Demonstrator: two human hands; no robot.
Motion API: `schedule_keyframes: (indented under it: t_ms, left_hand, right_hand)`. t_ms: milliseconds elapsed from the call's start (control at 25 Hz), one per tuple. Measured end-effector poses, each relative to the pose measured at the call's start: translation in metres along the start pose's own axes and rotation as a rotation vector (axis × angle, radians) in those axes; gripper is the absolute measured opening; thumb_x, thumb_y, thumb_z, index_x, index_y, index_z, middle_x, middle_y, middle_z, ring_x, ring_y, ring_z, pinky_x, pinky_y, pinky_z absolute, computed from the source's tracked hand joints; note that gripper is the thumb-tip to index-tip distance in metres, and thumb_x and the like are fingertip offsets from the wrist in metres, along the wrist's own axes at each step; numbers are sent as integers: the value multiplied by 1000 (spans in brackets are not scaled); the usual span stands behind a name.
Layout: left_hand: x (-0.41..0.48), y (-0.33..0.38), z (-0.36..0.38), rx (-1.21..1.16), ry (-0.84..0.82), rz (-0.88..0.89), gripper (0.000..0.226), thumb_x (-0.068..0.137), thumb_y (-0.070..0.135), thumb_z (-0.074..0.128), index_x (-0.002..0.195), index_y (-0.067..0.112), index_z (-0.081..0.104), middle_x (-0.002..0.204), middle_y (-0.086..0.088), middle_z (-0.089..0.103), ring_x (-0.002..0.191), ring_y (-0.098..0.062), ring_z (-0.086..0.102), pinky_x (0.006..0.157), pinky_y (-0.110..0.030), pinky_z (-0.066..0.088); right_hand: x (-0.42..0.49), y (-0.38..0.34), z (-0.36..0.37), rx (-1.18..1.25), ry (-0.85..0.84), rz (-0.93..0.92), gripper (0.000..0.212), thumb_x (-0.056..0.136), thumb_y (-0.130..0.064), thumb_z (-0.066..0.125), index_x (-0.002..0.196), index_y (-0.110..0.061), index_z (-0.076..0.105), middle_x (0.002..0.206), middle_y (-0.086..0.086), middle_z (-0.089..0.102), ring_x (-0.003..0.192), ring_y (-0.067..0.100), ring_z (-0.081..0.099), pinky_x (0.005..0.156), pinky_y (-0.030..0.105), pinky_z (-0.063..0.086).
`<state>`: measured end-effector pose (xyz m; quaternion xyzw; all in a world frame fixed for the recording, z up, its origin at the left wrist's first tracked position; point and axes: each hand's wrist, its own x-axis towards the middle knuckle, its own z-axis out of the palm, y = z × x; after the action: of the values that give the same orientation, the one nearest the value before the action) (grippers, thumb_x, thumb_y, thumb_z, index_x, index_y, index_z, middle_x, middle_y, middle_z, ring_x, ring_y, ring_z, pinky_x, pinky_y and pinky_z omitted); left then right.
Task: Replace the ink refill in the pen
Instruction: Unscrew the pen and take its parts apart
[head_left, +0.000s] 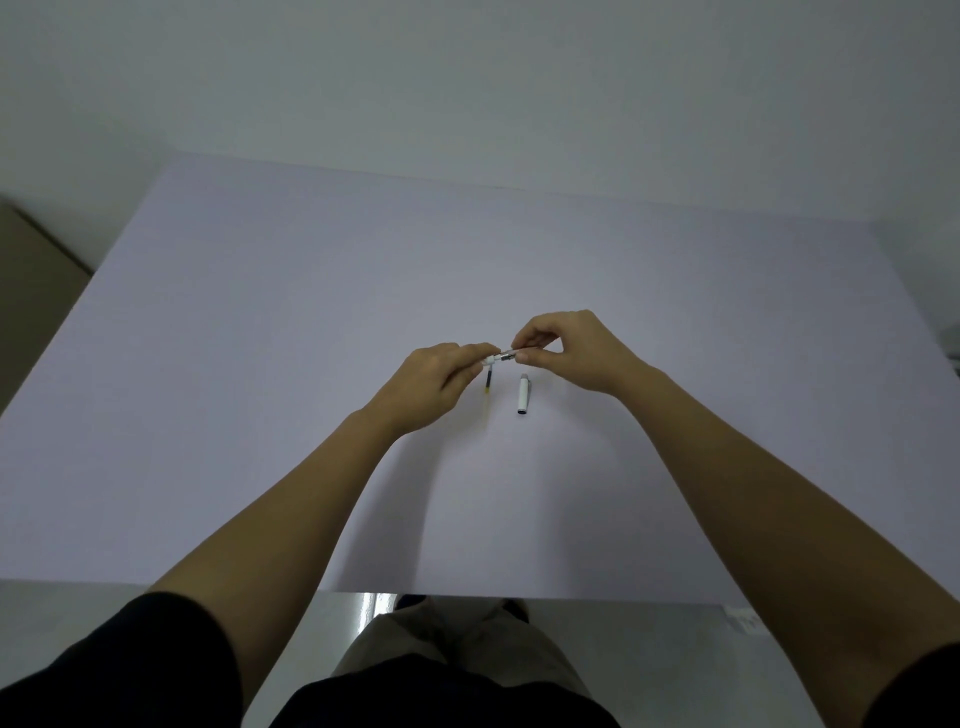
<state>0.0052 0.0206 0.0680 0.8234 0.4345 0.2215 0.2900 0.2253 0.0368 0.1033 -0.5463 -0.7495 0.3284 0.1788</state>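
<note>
- The left hand (439, 382) and the right hand (566, 348) pinch the two ends of a pen (500, 357) above the table (260, 338).
- A refill (487, 383) and a white cap (522, 395) lie on the table just below.

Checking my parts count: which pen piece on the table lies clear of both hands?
The white cap, lying alone below the right hand. The thin dark refill runs up under the left hand.
</note>
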Motion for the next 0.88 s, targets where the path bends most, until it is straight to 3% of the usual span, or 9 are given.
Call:
schedule_keyframes:
  t_ms: [320,480,640,760,880]
  left_hand:
    - [5,-1,0,-90,-43,-141,20,93,23,39,101,29,56,87,1,67,71,-18,54,65,-37,44]
    - [4,-1,1,-73,0,-180,10,92,34,46,95,31,55,74,14,56,64,-1,50,55,-25,36]
    - [5,1,3,-81,76,-188,9,92,31,48,90,26,56,77,3,62,67,-19,55,59,-34,43]
    - [3,1,6,-139,108,-229,10,92,27,48,87,22,55,75,-7,63,67,-29,60,65,-44,48]
    - [-1,-2,9,-179,97,-262,10,92,24,49,85,20,56,76,-7,63,68,-28,62,66,-43,49]
  right_hand:
    - [1,2,-1,-12,58,-19,8,83,-18,67,90,-16,69,89,-2,70,84,6,62,78,12,45]
    - [0,2,1,49,66,3,9,82,-22,69,90,-20,69,89,-5,70,84,3,63,77,10,45]
    - [-2,4,7,405,129,169,17,77,-25,74,90,-28,64,88,-3,71,79,2,66,71,9,50]
    - [-3,10,12,780,197,330,20,77,-18,74,88,-23,58,94,5,70,89,13,65,82,25,54]
    - [-4,22,16,883,247,425,19,74,-13,74,82,-18,59,90,6,72,93,15,66,83,27,52]
